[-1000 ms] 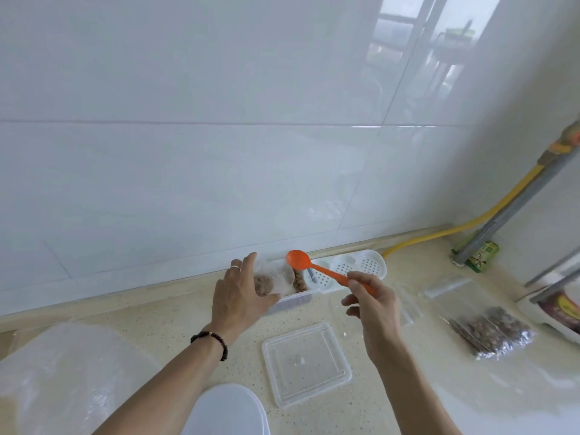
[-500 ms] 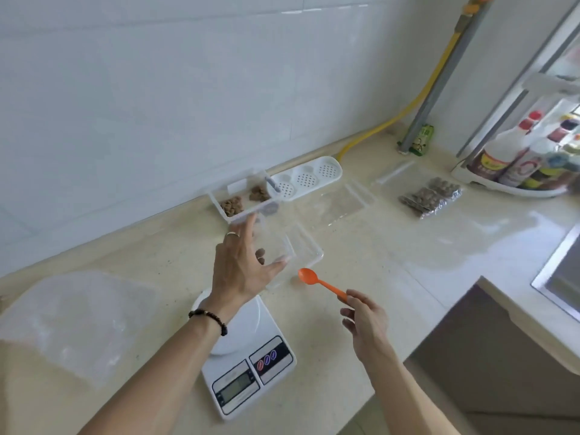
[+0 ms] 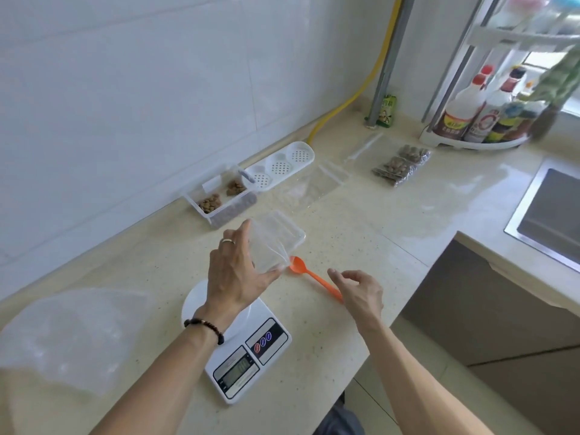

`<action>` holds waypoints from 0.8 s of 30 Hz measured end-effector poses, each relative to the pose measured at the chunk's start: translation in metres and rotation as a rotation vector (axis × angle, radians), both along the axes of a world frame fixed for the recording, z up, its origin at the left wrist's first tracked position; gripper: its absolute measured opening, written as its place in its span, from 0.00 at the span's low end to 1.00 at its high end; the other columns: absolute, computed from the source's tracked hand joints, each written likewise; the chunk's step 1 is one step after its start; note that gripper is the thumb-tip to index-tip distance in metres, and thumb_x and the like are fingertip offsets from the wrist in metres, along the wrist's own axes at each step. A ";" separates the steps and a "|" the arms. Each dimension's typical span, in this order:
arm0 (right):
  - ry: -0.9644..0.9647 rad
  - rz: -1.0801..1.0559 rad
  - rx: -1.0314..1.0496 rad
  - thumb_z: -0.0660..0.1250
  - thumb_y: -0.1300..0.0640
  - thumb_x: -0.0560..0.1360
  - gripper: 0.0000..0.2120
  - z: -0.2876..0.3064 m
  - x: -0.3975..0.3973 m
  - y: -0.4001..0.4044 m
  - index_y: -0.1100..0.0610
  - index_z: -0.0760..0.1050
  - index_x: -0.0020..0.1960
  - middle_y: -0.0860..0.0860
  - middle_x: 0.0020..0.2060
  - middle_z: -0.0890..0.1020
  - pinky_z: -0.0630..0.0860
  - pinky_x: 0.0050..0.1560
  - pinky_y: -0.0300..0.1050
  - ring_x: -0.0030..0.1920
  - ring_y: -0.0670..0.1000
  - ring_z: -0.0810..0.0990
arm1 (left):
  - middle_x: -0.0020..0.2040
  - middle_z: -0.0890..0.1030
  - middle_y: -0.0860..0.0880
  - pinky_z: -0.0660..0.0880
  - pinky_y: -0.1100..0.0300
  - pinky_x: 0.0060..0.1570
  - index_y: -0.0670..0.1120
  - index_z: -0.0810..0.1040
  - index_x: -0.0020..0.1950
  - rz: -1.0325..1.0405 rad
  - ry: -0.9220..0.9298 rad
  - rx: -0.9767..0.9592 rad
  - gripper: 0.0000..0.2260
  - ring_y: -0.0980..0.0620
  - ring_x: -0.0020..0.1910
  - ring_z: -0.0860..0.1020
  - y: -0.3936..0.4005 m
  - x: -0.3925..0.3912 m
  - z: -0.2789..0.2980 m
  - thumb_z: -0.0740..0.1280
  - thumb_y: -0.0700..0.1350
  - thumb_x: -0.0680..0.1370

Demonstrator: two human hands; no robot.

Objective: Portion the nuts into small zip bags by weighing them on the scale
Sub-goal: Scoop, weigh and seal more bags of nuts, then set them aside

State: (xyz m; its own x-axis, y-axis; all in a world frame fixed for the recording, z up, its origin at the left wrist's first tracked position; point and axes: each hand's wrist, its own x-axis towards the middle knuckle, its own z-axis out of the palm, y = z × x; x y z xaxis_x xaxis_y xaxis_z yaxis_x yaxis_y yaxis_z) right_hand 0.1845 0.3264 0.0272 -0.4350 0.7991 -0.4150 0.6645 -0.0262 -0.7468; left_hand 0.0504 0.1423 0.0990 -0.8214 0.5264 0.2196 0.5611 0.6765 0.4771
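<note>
The left hand [image 3: 238, 274] pinches a bag [image 3: 270, 243] above the scale [image 3: 251, 356] near the surface's front edge; the right hand [image 3: 361, 290], released, hovers over the spoon [image 3: 310, 274]. Nuts [image 3: 219, 196] sit by the back edge. The limp bag could sag shut, spilling nuts.

A speckled beige surface [image 3: 361, 215] met a white tiled wall [image 3: 141, 89]. Far beyond the fingers, a white corner rack [image 3: 470, 142] held sauce bottles [image 3: 461, 111]. A yellow hose [image 3: 354, 95] ran beside a grey pipe [image 3: 389, 61]. A steel sink [image 3: 552, 215] sat far right.
</note>
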 end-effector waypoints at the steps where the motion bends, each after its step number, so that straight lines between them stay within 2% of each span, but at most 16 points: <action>1: 0.046 0.014 0.022 0.70 0.30 0.66 0.25 0.011 -0.005 0.000 0.49 0.81 0.51 0.48 0.51 0.82 0.74 0.61 0.56 0.57 0.51 0.77 | 0.59 0.73 0.44 0.73 0.47 0.54 0.47 0.58 0.72 -0.004 -0.007 0.007 0.45 0.46 0.56 0.75 -0.001 0.001 0.001 0.74 0.65 0.64; 3: 0.238 0.092 -0.010 0.69 0.37 0.72 0.19 0.042 -0.018 -0.005 0.53 0.79 0.46 0.48 0.42 0.81 0.76 0.47 0.44 0.46 0.48 0.79 | 0.59 0.73 0.44 0.73 0.48 0.56 0.47 0.59 0.73 -0.006 -0.027 0.013 0.46 0.47 0.57 0.75 -0.002 0.002 0.004 0.71 0.68 0.63; 4: 0.322 0.161 -0.030 0.68 0.39 0.75 0.18 0.060 -0.026 -0.010 0.55 0.79 0.45 0.51 0.38 0.80 0.75 0.43 0.43 0.41 0.48 0.78 | 0.60 0.73 0.44 0.72 0.48 0.56 0.48 0.58 0.73 -0.004 -0.037 0.014 0.47 0.48 0.56 0.76 -0.003 0.002 0.005 0.69 0.70 0.62; 6: 0.415 0.334 -0.068 0.65 0.41 0.77 0.18 0.092 -0.044 -0.024 0.56 0.80 0.47 0.53 0.41 0.83 0.77 0.44 0.45 0.41 0.48 0.80 | 0.61 0.72 0.44 0.71 0.52 0.57 0.49 0.57 0.73 0.008 -0.052 0.012 0.48 0.49 0.55 0.77 -0.005 0.001 0.007 0.68 0.72 0.62; 8: 0.439 0.518 -0.066 0.66 0.41 0.77 0.16 0.113 -0.063 -0.040 0.54 0.81 0.47 0.49 0.41 0.84 0.77 0.43 0.43 0.40 0.44 0.81 | 0.63 0.71 0.45 0.70 0.54 0.57 0.49 0.56 0.74 0.023 -0.053 0.026 0.48 0.50 0.57 0.76 -0.010 0.001 0.010 0.71 0.70 0.63; 11: 0.374 0.663 0.084 0.73 0.49 0.72 0.06 0.123 -0.086 -0.058 0.51 0.80 0.41 0.42 0.29 0.76 0.71 0.35 0.35 0.31 0.40 0.73 | 0.64 0.69 0.45 0.69 0.53 0.59 0.47 0.55 0.75 0.039 -0.061 0.059 0.50 0.47 0.61 0.73 -0.022 -0.001 0.014 0.76 0.65 0.62; 13: 0.323 0.730 0.135 0.72 0.56 0.73 0.03 0.125 -0.096 -0.067 0.52 0.80 0.40 0.45 0.30 0.78 0.76 0.36 0.39 0.31 0.45 0.76 | 0.65 0.67 0.46 0.68 0.53 0.61 0.48 0.52 0.76 0.046 -0.104 0.041 0.55 0.48 0.62 0.71 -0.034 -0.005 0.018 0.77 0.66 0.59; 15: 0.318 0.761 0.150 0.69 0.62 0.73 0.06 0.128 -0.104 -0.074 0.53 0.80 0.40 0.51 0.34 0.82 0.81 0.41 0.48 0.35 0.52 0.81 | 0.65 0.65 0.49 0.69 0.53 0.61 0.51 0.48 0.77 0.032 -0.210 0.042 0.59 0.51 0.61 0.70 -0.049 -0.007 0.019 0.77 0.67 0.57; 16: 0.321 0.775 0.144 0.68 0.64 0.73 0.07 0.129 -0.107 -0.078 0.54 0.80 0.41 0.53 0.35 0.83 0.81 0.41 0.50 0.35 0.52 0.82 | 0.63 0.65 0.51 0.70 0.55 0.59 0.53 0.48 0.78 0.024 -0.267 0.077 0.58 0.53 0.59 0.71 -0.056 -0.007 0.020 0.77 0.67 0.59; 17: 0.325 0.796 0.128 0.67 0.65 0.74 0.07 0.129 -0.111 -0.080 0.55 0.80 0.42 0.52 0.35 0.83 0.81 0.40 0.48 0.34 0.49 0.81 | 0.60 0.67 0.53 0.71 0.57 0.55 0.55 0.49 0.77 0.034 -0.322 0.127 0.53 0.54 0.56 0.72 -0.063 -0.007 0.020 0.76 0.66 0.62; 19: 0.352 0.833 0.076 0.66 0.66 0.75 0.07 0.128 -0.114 -0.084 0.57 0.80 0.43 0.50 0.34 0.83 0.79 0.37 0.41 0.32 0.44 0.79 | 0.53 0.73 0.54 0.72 0.61 0.49 0.56 0.58 0.74 0.078 -0.444 0.241 0.35 0.55 0.50 0.75 -0.080 -0.011 0.014 0.70 0.61 0.72; 21: 0.375 0.820 0.019 0.65 0.67 0.76 0.08 0.126 -0.117 -0.084 0.57 0.80 0.43 0.48 0.32 0.82 0.77 0.36 0.39 0.32 0.44 0.78 | 0.46 0.79 0.52 0.74 0.60 0.47 0.52 0.72 0.61 0.115 -0.555 0.257 0.12 0.51 0.47 0.78 -0.098 -0.019 0.005 0.64 0.53 0.79; 22: 0.384 0.802 -0.011 0.65 0.67 0.76 0.08 0.124 -0.119 -0.083 0.57 0.80 0.43 0.48 0.32 0.82 0.77 0.36 0.39 0.32 0.44 0.78 | 0.43 0.80 0.52 0.75 0.58 0.47 0.51 0.75 0.53 0.130 -0.597 0.236 0.04 0.50 0.46 0.79 -0.106 -0.023 0.000 0.63 0.49 0.81; 24: 0.395 0.762 -0.065 0.65 0.68 0.76 0.08 0.116 -0.120 -0.081 0.58 0.79 0.43 0.48 0.32 0.82 0.77 0.36 0.39 0.33 0.45 0.78 | 0.40 0.81 0.52 0.76 0.54 0.47 0.50 0.77 0.44 0.148 -0.633 0.186 0.08 0.52 0.41 0.79 -0.119 -0.026 -0.010 0.62 0.44 0.81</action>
